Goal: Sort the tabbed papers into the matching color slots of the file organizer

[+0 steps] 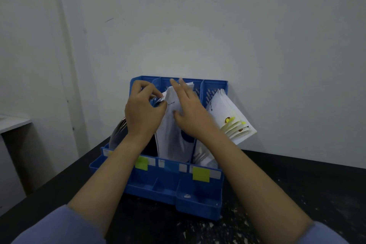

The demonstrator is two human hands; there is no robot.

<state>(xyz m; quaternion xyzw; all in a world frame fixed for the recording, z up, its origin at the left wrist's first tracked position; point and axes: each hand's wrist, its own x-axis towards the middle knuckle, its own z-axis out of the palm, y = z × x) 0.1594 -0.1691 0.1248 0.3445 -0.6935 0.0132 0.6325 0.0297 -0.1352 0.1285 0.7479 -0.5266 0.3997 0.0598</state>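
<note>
Tabs of papers [170, 125] hidden behind left hand [143, 113].

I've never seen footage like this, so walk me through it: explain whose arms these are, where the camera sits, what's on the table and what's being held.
There is no machine here. A person wears one camera on the head, looking down at their own two bare hands.

On the dark speckled table stands a blue plastic file organizer with upright slots. Sticky notes mark its front: a green one, a blue one and a yellow one.

The left hand pinches the top edge of white printed papers standing in the blue-marked middle slot. The right hand rests flat against them, fingers straight.

A fanned stack of white papers with yellow tabs leans out of the right slot.
</note>
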